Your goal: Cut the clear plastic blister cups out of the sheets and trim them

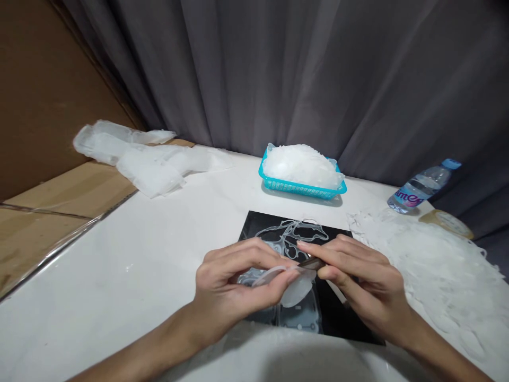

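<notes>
My left hand (238,281) pinches a thin, translucent, rounded piece of soft plastic (296,291) between thumb and fingers. In my right hand (368,276) is a slim dark tool (312,263), its tip against the edge of that piece; whether it is a blade or tweezers I cannot make out. Both hands are over a black board (334,321). On the board lie a translucent moulded sheet (300,314) and, beyond my fingers, a thin looped offcut (314,229). My hands partly cover the sheet.
A turquoise basket (304,190) heaped with white translucent pieces stands at the back. Stacked translucent sheets (151,164) lie back left, by cardboard (79,185). On the right are a heap of clear scraps (445,281), a tilted-looking water bottle (421,188) and a tape roll (449,223).
</notes>
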Motion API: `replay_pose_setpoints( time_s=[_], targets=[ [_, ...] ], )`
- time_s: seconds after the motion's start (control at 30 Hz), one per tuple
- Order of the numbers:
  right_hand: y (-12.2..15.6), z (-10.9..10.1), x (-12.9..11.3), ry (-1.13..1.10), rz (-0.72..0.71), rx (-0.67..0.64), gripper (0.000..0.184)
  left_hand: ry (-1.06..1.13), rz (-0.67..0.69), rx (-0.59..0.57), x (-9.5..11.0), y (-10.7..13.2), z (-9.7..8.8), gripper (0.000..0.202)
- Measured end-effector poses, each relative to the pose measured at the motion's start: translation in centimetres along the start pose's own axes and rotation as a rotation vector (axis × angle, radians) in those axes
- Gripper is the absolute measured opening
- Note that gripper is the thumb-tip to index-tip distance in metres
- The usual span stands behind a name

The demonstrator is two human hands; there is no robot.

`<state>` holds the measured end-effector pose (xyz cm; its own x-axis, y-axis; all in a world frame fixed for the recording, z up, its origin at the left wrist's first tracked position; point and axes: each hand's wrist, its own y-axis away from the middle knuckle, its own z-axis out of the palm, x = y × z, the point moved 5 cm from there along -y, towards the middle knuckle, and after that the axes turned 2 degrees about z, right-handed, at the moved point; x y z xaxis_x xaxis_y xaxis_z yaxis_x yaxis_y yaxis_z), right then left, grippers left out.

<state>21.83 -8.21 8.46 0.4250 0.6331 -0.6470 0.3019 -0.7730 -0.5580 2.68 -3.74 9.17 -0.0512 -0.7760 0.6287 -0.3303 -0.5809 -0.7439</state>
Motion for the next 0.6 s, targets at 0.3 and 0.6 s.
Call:
replay_pose_setpoints(
  time_s=[0.3,0.6],
  targets=[
    [-0.25,-0.49,0.00,0.046,0.001,-0.012,0.041,-0.039,-0.030,-0.103,-0.02,0.02,0.06,0.011],
    [-0.47,-0.60,-0.22,0.067,-0.008,-0.055,0.041,-0.067,0.097,-0.158,0.30,0.20,0.19,0.015]
  ],
)
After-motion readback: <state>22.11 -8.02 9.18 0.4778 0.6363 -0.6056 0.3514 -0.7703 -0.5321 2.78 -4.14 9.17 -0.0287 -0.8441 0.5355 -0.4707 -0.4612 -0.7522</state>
